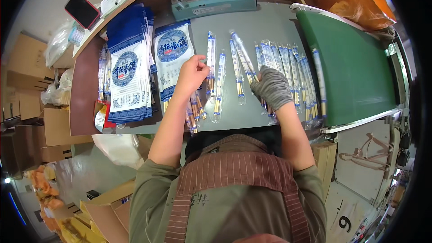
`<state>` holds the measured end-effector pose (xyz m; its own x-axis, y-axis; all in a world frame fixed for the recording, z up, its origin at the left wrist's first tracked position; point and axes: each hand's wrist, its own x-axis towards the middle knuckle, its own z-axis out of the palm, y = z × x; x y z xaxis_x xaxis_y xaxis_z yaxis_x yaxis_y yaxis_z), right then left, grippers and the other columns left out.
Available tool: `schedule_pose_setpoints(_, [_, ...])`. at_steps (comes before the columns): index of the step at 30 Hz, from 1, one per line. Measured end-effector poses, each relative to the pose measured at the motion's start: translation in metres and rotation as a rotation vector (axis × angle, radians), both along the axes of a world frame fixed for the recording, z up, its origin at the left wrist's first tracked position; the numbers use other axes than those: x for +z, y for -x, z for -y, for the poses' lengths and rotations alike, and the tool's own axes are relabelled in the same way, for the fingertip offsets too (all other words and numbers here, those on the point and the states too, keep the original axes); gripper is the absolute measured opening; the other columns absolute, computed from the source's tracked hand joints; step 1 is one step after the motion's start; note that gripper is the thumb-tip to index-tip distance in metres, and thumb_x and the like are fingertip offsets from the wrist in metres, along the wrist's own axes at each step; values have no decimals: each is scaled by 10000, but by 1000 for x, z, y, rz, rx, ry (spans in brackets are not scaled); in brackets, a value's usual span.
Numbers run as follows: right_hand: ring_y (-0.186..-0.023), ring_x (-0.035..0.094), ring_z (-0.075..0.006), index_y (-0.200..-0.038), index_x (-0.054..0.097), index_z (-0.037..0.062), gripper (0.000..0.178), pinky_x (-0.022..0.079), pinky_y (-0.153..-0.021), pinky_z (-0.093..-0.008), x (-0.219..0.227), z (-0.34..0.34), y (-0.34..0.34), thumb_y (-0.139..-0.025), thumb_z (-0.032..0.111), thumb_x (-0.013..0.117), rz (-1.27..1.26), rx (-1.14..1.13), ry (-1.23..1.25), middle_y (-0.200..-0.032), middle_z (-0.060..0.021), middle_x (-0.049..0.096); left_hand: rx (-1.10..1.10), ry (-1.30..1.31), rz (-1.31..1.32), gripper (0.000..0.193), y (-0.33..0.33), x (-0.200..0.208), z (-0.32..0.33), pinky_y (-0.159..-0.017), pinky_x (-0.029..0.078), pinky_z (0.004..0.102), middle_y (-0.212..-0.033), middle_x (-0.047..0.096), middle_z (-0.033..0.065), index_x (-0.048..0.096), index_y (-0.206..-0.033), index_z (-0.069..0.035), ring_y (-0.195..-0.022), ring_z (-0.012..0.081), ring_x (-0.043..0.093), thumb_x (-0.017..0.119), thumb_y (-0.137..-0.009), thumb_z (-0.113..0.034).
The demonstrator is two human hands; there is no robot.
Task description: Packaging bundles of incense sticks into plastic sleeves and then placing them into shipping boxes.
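Note:
My right hand (pixel 272 87), in a grey knitted glove, grips the lower end of a wrapped pair of chopsticks (pixel 243 53), tilted with its top to the left and slightly blurred. Beneath and left of it lies another wrapped pair (pixel 236 69). My bare left hand (pixel 194 74) is closed, its fingertips at the left side of some wrapped chopsticks (pixel 211 58); whether they pinch anything is hidden. One more wrapped pair (pixel 219 83) lies just right of those. Several wrapped chopsticks (pixel 288 65) form a row beside and under my right hand. More chopsticks (pixel 196 106) lie below my left wrist.
Blue-and-white printed bags (pixel 123 69) are stacked at the left, with another bag (pixel 168 45) beside them. A teal heat sealer (pixel 213 3) stands at the back. At the right is a green conveyor belt (pixel 355 67). A phone (pixel 83 11) lies on the back-left ledge.

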<state>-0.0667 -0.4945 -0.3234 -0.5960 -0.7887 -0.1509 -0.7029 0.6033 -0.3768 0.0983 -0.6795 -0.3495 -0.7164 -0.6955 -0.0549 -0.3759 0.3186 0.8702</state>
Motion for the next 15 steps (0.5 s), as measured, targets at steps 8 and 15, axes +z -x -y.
schedule_pose_setpoints(8, [-688,552,-83,-1110,583,5,338,439,-563,-225,33,-58,-31,-828,180,644,1187,-112,598,-856,-26,588,-257,-241,-293,289,12,37,-119,-728,500,246,-968,576,23,576,-1145,-33,-818,115,588,622,-861,-61])
schedule_pose_setpoints(15, [-937,544,-137,-1033,615,17,243,434,-790,-255,15,-204,-26,-932,214,516,452,-499,1055,-990,-63,586,-595,109,-135,451,-2,46,-133,-849,490,344,-1146,538,131,516,-1223,-18,-1034,265,554,667,-805,-97])
